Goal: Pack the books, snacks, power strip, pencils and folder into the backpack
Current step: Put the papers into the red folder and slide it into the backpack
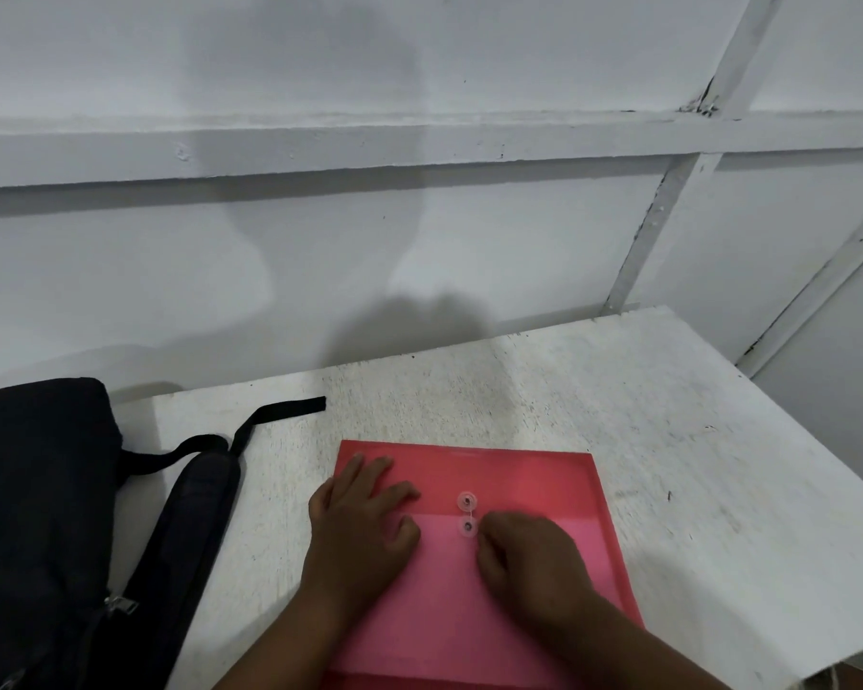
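One folder: red folder (529,470) lies flat on the white table (668,440), flap down, two string buttons (467,513) at its middle.
Left hand (357,520): fingers spread, pressing the folder's left part.
Right hand (529,560): fingers curled beside the lower button; what they pinch cannot be told.
Backpack (36,515): black, at the table's left edge, strap (270,415) trailing toward the folder; contents hidden.
Room: bare tabletop beyond and right of the folder.

Dim, even light from behind; soft head shadow on wall (320,141); wide-angle bending at edges.
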Available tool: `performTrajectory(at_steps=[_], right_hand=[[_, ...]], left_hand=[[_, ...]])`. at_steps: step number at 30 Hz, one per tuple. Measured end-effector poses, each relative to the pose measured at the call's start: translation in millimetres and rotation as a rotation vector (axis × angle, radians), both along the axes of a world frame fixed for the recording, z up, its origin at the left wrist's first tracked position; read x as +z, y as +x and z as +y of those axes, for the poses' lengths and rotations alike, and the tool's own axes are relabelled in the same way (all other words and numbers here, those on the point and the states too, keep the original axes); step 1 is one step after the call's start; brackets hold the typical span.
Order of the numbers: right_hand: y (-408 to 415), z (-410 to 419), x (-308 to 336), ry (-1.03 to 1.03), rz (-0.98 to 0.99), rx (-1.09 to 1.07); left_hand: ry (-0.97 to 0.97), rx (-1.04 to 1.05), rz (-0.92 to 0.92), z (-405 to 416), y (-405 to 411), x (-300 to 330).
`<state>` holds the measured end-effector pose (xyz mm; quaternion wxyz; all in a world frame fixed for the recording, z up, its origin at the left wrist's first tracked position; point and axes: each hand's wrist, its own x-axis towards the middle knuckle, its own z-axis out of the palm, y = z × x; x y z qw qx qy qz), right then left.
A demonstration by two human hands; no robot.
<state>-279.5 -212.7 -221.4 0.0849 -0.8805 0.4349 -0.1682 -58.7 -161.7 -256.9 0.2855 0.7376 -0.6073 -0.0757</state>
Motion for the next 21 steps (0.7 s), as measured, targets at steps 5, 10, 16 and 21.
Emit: performTrajectory(at_steps=[5,10,16,21], right_hand=[[4.8,3.7,2.4,0.006,0.091,-0.018],[6.4,0.1,4.7,0.020,0.097,-0.065],[-9.7,8.3,-2.0,0.157,-0.104,-0.095],[-7.0,7.4,-0.9,0.151,-0.057,-0.082]], left_hand=[[0.006,-0.003,-0.001,-0.3,0.1,0.2],[0.002,-0.001,0.008,0.6,0.0,0.2],[-0.012,0.007,0.007,-0.3,0.0,-0.7],[-0.024,-0.012,0.003,0.6,1.0,-2.3]])
